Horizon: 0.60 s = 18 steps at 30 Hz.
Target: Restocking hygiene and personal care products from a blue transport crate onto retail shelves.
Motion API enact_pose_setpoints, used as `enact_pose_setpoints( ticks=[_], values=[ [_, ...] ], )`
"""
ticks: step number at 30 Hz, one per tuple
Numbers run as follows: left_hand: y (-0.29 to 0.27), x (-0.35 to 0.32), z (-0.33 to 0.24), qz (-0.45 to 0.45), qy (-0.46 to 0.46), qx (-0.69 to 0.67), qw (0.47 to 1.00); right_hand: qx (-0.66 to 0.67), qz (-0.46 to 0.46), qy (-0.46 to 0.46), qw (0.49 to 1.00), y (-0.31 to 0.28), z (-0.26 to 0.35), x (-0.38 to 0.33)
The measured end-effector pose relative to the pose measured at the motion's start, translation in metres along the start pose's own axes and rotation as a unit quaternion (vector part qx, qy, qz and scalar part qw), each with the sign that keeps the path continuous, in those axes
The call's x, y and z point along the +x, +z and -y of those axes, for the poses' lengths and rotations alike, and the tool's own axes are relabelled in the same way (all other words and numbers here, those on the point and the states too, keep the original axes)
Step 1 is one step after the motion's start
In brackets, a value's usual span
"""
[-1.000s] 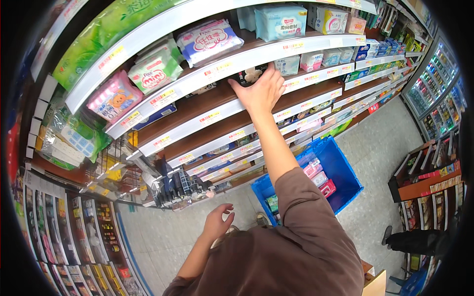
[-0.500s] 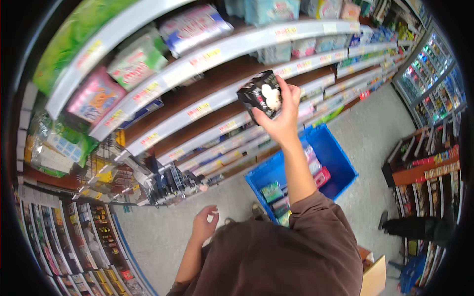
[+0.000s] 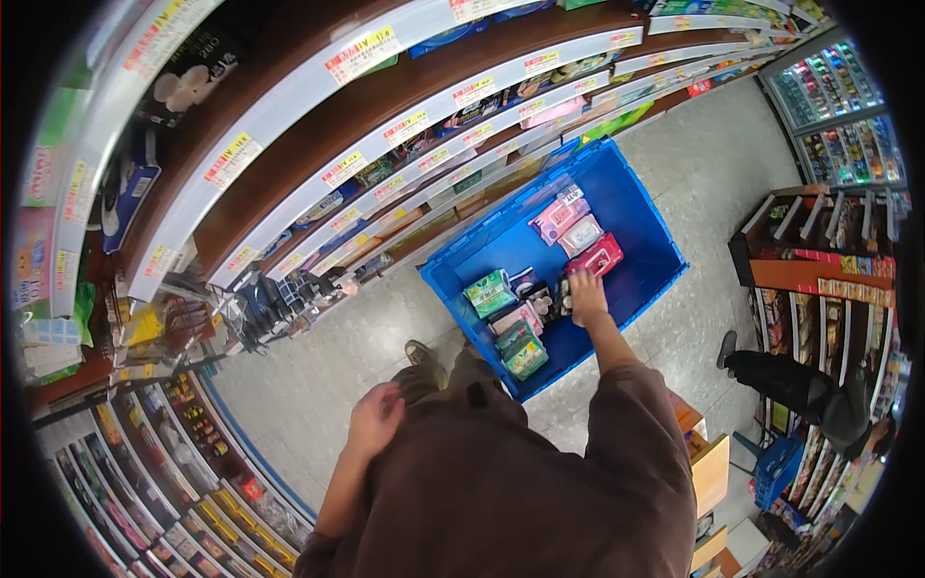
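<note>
Long store shelves (image 3: pixel 318 144) curve across the far left; right of them a blue crate (image 3: pixel 636 217) sits on the floor, packets inside. The right hand (image 3: pixel 586 294) is down in the crate, fingers closed on a small dark pack (image 3: pixel 564 297), seemingly setting it down; letting go comes next. The left hand (image 3: pixel 374 419) hangs near, loosely curled, empty

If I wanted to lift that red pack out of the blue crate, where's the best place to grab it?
Probably from above, pinching the long edges of the red pack. It lies flat on the floor of the blue crate, broad face up, its far side apparently free. The right hand sits just beside its near end.
</note>
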<state>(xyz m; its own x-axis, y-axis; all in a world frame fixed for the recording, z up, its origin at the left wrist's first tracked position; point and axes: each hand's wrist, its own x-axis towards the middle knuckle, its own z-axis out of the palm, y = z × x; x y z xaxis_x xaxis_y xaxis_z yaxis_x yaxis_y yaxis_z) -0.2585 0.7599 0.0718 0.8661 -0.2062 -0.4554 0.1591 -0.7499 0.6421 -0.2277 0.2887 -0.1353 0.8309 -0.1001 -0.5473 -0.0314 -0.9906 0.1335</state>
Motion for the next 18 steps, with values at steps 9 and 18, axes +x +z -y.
enact_pose_setpoints(
  ticks=[9,18],
  values=[
    [0.017,-0.032,0.018,0.039,-0.109,0.039,0.993,0.037,0.083,-0.088,0.992,0.115,0.054,0.047],
    [0.040,-0.054,0.014,-0.015,-0.088,-0.012,0.996,0.322,0.038,0.075,0.943,0.078,0.029,0.049]
  ],
)
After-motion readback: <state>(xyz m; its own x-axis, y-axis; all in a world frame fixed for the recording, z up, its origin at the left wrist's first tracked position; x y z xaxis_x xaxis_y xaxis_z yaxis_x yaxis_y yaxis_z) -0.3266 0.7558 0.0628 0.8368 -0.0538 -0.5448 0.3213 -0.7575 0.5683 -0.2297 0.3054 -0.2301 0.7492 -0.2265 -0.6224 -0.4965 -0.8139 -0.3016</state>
